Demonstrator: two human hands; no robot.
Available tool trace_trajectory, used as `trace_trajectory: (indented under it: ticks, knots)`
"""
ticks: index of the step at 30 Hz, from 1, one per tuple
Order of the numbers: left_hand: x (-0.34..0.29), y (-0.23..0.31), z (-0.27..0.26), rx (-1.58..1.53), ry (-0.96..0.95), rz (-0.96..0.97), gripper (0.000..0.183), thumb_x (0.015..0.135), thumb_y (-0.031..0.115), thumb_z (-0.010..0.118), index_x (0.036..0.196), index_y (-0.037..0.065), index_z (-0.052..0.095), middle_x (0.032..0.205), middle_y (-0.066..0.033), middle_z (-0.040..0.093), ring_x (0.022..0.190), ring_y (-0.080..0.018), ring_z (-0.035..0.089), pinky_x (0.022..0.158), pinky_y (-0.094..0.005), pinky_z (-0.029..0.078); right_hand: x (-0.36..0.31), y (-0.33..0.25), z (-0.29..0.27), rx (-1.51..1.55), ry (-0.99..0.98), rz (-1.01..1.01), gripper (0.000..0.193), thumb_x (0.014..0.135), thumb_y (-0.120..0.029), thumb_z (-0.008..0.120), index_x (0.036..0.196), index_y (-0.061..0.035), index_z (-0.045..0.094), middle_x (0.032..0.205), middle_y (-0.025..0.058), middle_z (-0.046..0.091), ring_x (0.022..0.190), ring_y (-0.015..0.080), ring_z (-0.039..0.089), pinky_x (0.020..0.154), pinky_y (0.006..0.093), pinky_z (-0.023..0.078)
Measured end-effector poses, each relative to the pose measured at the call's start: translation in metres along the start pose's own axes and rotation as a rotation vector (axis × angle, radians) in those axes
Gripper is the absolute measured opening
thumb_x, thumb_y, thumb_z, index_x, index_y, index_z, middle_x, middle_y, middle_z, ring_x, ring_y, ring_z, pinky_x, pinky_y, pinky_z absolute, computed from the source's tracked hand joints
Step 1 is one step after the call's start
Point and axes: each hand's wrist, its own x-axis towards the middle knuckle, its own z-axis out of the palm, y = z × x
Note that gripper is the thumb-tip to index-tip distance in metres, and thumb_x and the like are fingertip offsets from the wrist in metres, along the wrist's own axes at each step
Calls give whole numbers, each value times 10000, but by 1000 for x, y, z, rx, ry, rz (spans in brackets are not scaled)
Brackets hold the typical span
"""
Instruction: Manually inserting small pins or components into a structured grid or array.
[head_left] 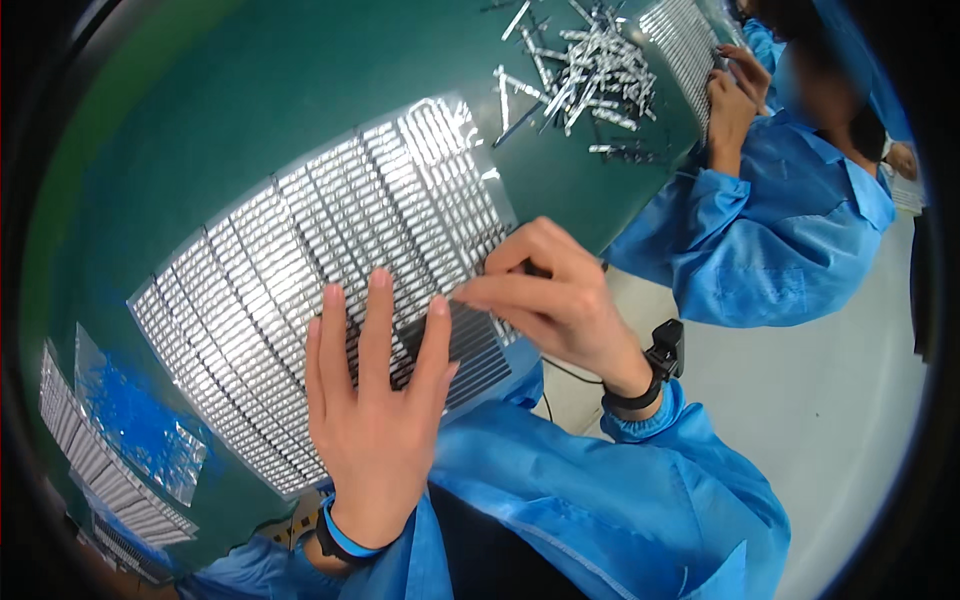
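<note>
A large flat sheet point(260, 265) covered in rows of small silvery pieces, divided by dark lines, lies on the green table. My left hand point(380, 430) rests flat on its near part with the fingers spread. At the sheet's near right side, my right hand point(560, 300) has thumb and forefinger pinched together close to the surface. Whatever sits between those fingertips is too small or hidden to make out. Beside my left forefinger, the near right corner shows a dark grey striped area point(475, 365) without the bright silvery pieces.
Loose silvery and dark strips point(605, 75) form a pile at the far right of the green table point(200, 120). Blue bits point(140, 420) lie on clear plastic at the left, beside more striped sheets point(120, 470). On the right, a co-worker's hands point(735, 105) touch a similar sheet point(680, 50).
</note>
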Motion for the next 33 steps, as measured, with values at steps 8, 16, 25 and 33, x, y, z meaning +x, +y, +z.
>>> trace_trajectory:
  ticks: [8, 16, 25, 33]
  knots:
    - [-7, -7, 0, -74, -77, 47, 639, 851, 333, 784, 1450, 195, 608, 1580, -248, 420, 1429, -524, 388, 1121, -655, 379, 0, 0, -5, 153, 14, 35, 207, 833, -4, 771, 1034, -52, 766, 910, 47, 665, 810, 203, 628, 680, 320, 493]
    - [-46, 0, -11, -111, -255, 84, 883, 784, 365, 851, 1483, -42, 497, 1597, -318, 369, 1478, -531, 348, 1171, -631, 335, 32, 19, -42, -185, 310, 419, 164, 903, -9, 715, 1065, 2, 692, 896, 105, 634, 766, 221, 650, 656, 335, 520]
    - [-22, -1, -7, -122, -241, 4, 907, 795, 380, 841, 1502, -45, 463, 1599, -330, 355, 1478, -531, 344, 1193, -607, 329, 71, 19, -19, -478, 1, 258, 204, 878, -89, 722, 930, 51, 583, 876, 207, 602, 828, 394, 645, 742, 472, 535]
    - [-26, -19, -10, -237, -236, 42, 846, 814, 323, 827, 1519, 11, 477, 1616, -301, 349, 1490, -516, 336, 1202, -601, 315, 52, 19, -12, -555, 90, 317, 68, 895, -46, 661, 925, 9, 635, 861, 186, 638, 779, 395, 667, 714, 476, 546]
